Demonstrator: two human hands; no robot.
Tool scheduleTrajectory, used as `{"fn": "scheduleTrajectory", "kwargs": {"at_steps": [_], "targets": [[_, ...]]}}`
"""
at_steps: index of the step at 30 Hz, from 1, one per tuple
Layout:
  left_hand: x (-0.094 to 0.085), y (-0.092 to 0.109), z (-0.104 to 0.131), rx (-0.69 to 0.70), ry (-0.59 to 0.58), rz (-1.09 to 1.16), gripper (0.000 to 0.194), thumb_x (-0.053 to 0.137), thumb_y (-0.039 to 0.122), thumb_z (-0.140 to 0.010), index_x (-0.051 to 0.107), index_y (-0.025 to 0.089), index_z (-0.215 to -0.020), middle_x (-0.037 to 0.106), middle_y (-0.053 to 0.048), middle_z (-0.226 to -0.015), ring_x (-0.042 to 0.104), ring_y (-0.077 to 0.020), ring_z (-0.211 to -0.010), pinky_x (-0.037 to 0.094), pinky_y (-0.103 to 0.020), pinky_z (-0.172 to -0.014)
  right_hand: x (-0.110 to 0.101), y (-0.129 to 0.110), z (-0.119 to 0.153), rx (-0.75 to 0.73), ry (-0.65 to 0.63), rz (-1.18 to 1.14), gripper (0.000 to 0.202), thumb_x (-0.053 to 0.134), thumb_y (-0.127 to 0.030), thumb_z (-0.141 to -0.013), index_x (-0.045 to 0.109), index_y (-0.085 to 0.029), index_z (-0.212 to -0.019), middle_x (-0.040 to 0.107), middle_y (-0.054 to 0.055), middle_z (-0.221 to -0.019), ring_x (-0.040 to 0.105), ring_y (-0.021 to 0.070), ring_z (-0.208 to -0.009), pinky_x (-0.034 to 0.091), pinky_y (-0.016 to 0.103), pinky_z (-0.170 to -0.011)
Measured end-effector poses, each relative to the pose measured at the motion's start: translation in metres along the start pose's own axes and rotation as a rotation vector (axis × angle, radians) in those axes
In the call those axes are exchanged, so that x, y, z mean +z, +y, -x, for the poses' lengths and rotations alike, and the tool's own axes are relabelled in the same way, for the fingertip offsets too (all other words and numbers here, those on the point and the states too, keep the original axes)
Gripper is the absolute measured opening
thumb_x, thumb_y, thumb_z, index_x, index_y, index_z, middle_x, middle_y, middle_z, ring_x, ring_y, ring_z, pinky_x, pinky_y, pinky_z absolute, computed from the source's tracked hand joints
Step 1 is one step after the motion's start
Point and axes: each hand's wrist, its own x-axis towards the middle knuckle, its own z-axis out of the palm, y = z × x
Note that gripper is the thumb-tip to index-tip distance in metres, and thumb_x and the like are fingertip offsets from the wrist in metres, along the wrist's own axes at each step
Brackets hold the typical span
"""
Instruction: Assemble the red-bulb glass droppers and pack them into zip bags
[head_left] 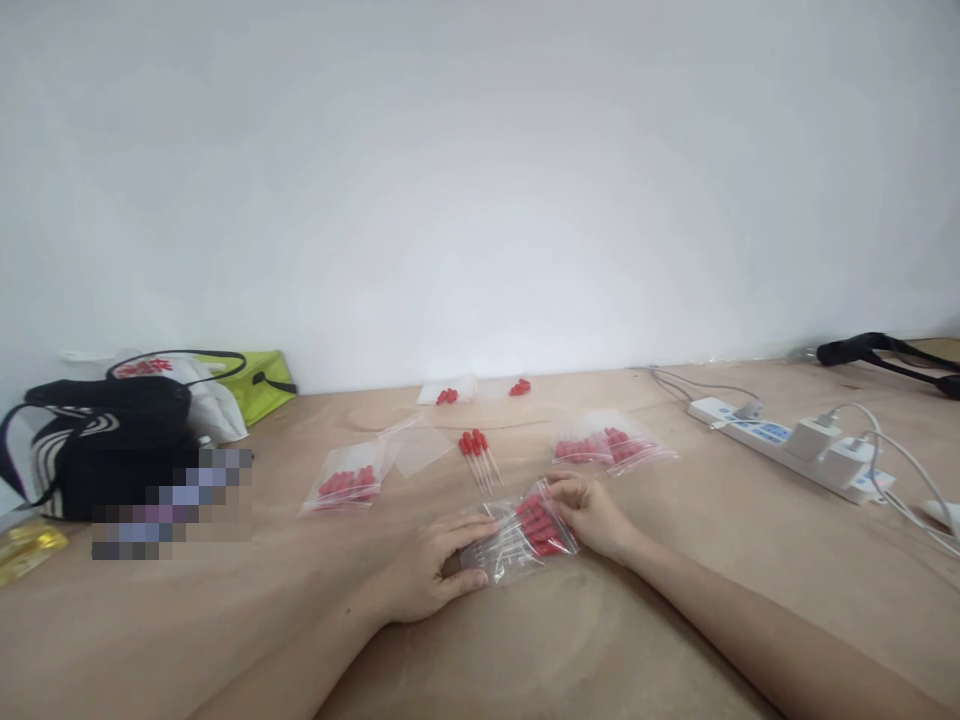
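A clear zip-lock bag [504, 553] lies tilted on the table in front of me. Inside it are several slim pieces with red bulb ends [541, 525], which look like small droppers, their red ends towards the zip on the right. My left hand [439, 565] grips the bag's left end, thumb below and fingers above. At the zip end, my right hand [589, 510] pinches the upper right edge between thumb and fingers. Just beyond the bag, several loose red-topped droppers [474, 445] lie side by side, thin stems pointing towards me.
Filled zip-lock bags lie at left [345, 483] and right [616, 442]. Two small red-ended groups [447, 396] [520, 387] rest on bags at the back. A black bag [120, 440] stands far left; a power strip [780, 445] with chargers and cables is at right.
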Motion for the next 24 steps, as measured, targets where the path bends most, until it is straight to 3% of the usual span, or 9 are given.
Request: {"fn": "scheduleTrajectory", "kwargs": {"at_steps": [3,6,8,11,13,15,20,24], "targets": [[0.000,0.000,0.000,-0.021,-0.014,0.000,0.046,0.051,0.037,-0.080,0.041,0.027,-0.125,0.044,-0.002,-0.129,0.038,-0.0225,-0.119,0.030,-0.039,-0.099,0.002,0.003,-0.007,0.109,-0.055,-0.063,0.026,0.062,-0.040,-0.061,0.060,-0.014,-0.063,0.063,0.004,-0.062,0.061,0.0176,-0.060,0.048,0.031,-0.056],[0.000,0.000,0.001,-0.004,-0.007,0.009,0.046,0.051,0.037,-0.080,0.042,0.027,-0.124,0.045,-0.002,-0.129,0.039,-0.0225,-0.118,0.031,-0.039,-0.098,0.003,0.003,-0.015,0.129,0.120,0.007,0.017,0.065,-0.026,-0.057,0.053,-0.016,-0.064,0.054,-0.004,-0.048,0.051,0.0101,-0.042,0.041,0.022,-0.042],[0.000,0.000,0.001,0.005,0.004,0.014,0.046,0.051,0.037,-0.080,0.044,0.027,-0.123,0.046,-0.002,-0.128,0.039,-0.0226,-0.118,0.032,-0.038,-0.098,0.001,-0.001,-0.016,0.180,0.155,0.057,0.022,0.064,-0.019,-0.056,0.052,-0.017,-0.075,0.050,-0.008,-0.046,0.043,0.0067,-0.037,0.034,0.018,-0.036],[0.000,0.000,0.002,-0.006,0.004,0.026,0.045,0.053,0.036,-0.079,0.044,0.027,-0.123,0.046,-0.003,-0.127,0.040,-0.0225,-0.117,0.032,-0.039,-0.098,-0.003,-0.011,-0.013,0.272,-0.042,0.092,0.019,0.062,-0.023,-0.060,0.054,-0.017,-0.076,0.051,-0.006,-0.048,0.041,0.0059,-0.037,0.028,0.016,-0.033],[-0.001,0.000,0.002,-0.011,0.008,0.040,0.046,0.053,0.035,-0.079,0.044,0.027,-0.123,0.046,-0.003,-0.127,0.040,-0.0223,-0.117,0.033,-0.039,-0.097,-0.007,-0.017,-0.010,0.236,-0.189,0.060,0.017,0.060,-0.031,-0.063,0.054,-0.015,-0.064,0.054,-0.003,-0.050,0.045,0.0068,-0.042,0.030,0.017,-0.037],[-0.001,-0.001,0.001,-0.006,0.045,0.050,0.043,0.053,0.033,-0.079,0.046,0.027,-0.121,0.046,-0.003,-0.127,0.041,-0.0216,-0.116,0.033,-0.038,-0.097,-0.011,-0.020,-0.008,0.192,-0.226,-0.003,0.024,0.057,-0.037,-0.065,0.052,-0.015,-0.058,0.053,-0.003,-0.049,0.046,0.0070,-0.043,0.032,0.017,-0.039],[0.002,-0.018,-0.001,-0.041,0.317,-0.100,0.030,0.045,0.028,-0.083,0.056,0.022,-0.110,0.048,-0.007,-0.123,0.040,-0.0225,-0.117,0.035,-0.040,-0.096,-0.032,-0.017,-0.009,0.187,0.001,-0.082,0.031,0.051,-0.046,-0.068,0.045,-0.018,-0.058,0.044,-0.006,-0.037,0.039,0.0061,-0.032,0.027,0.017,-0.033],[0.002,-0.033,-0.010,-0.123,0.496,-0.319,0.028,0.045,0.025,-0.081,0.058,0.018,-0.104,0.049,-0.010,-0.119,0.038,-0.0259,-0.117,0.033,-0.045,-0.096,-0.045,-0.016,-0.013,0.154,0.209,-0.123,0.023,0.051,-0.040,-0.068,0.046,-0.019,-0.062,0.047,-0.005,-0.038,0.043,0.0087,-0.034,0.031,0.019,-0.033]]}}
